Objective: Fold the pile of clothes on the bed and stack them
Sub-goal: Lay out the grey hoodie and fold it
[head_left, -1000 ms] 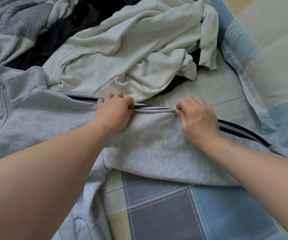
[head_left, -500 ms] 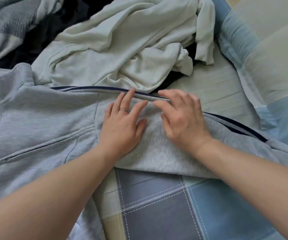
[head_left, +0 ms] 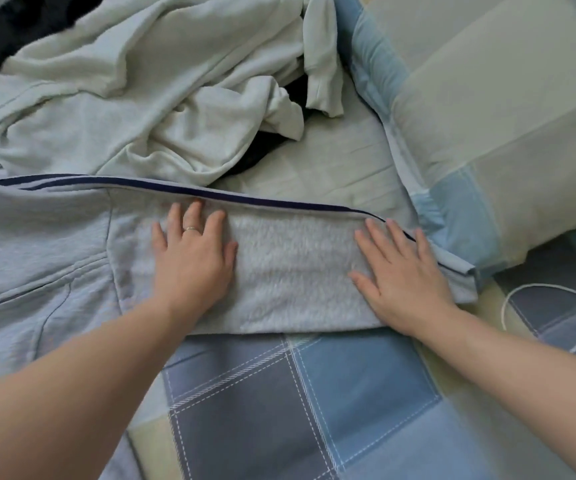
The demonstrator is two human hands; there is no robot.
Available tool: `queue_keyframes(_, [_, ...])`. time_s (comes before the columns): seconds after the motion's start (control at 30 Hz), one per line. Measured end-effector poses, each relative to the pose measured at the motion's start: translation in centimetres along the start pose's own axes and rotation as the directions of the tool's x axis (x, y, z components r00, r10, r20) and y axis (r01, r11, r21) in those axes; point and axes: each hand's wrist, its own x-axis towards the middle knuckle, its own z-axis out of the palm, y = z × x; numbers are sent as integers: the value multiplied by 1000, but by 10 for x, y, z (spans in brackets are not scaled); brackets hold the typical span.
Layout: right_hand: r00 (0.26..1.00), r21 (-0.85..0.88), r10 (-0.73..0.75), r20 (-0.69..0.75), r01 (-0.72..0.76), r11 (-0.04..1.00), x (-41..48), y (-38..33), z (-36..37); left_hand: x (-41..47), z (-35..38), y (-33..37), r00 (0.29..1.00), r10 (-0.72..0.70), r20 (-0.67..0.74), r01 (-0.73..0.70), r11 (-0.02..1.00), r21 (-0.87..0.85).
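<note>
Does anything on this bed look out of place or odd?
A thin white cord lies looped on the checked bedcover, right of the grey sweatshirt; it is no garment. Nothing looks spilled or damaged.

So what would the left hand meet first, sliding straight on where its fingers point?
The left hand would reach the grey fleece sweatshirt's navy-striped folded edge, then probably the crumpled pale-green garment.

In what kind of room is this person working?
Probably a bedroom at home: a checked bedcover, a pillow in a matching case, and a crumpled pale sweatshirt lying nearby.
</note>
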Motion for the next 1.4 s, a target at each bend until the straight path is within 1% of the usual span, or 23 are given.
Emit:
queue_keyframes(0.03, [998, 19, -50, -28, 50, 999, -3, -2, -3, -5, 1, 13, 998, 50, -45, -50, 999, -2])
queue_keyframes(0.07, [993, 18, -103, -58, 104, 994, -4, -3, -2, -8, 4, 26, 992, 111, -57, -111, 994, -3])
queue_keyframes(0.1, [990, 8, -134, -45, 135, 991, -5, 1, 3, -10, 8, 39, 988, 153, -28, -154, 988, -19])
queue_keyframes(0.13, [992, 5, -129, -14, 129, 992, -7, 8, 10, -10, 12, 52, 985, 170, 17, -169, 985, -44])
queue_keyframes(0.2, [999, -20, -35, 38, 36, 999, -6, 29, 24, -9, 22, 76, 978, 183, 104, -179, 983, -43])
queue_keyframes(0.27, [998, -7, 38, 44, -37, 999, -4, 44, 28, -13, 27, 94, 957, 227, 182, -233, 972, 14])
queue_keyframes(0.4, [987, 45, 104, 119, -110, 993, -8, 33, 9, -42, 10, 104, 914, 260, 313, -279, 960, 16])
queue_keyframes(0.47, [985, 60, 108, 138, -117, 991, -20, 24, -12, -61, -7, 99, 903, 261, 341, -282, 959, 13])
queue_keyframes(0.6, [993, 124, 42, 113, -56, 991, -62, -8, -69, -118, -56, 72, 923, 189, 336, -206, 978, 16])
queue_keyframes(0.7, [994, 193, -5, 113, -17, 981, -105, -52, -112, -177, -96, 49, 923, 139, 358, -145, 989, -11])
queue_keyframes(0.77, [992, 221, -31, 123, 3, 975, -140, -87, -142, -216, -128, 31, 928, 83, 362, -78, 997, -30])
queue_keyframes(0.93, [981, 184, -136, 136, 110, 977, -230, -179, -220, -322, -220, -27, 940, -77, 332, 108, 991, -75])
queue_keyframes(1.03, [963, 162, -219, 157, 194, 968, -275, -227, -264, -379, -278, -63, 934, -189, 304, 215, 975, -54])
queue_keyframes(1.13, [931, 156, -333, 147, 311, 937, -311, -269, -304, -432, -332, -99, 905, -328, 272, 348, 937, -29])
queue_keyframes(1.23, [887, 123, -452, 97, 440, 890, -342, -308, -340, -484, -371, -128, 863, -451, 230, 465, 885, -7])
queue_keyframes(1.3, [857, 118, -509, 82, 499, 859, -360, -331, -357, -514, -393, -144, 820, -537, 198, 552, 833, -27])
queue_keyframes(1.4, [823, 88, -566, 50, 561, 823, -381, -363, -380, -552, -423, -166, 773, -617, 148, 626, 779, -26])
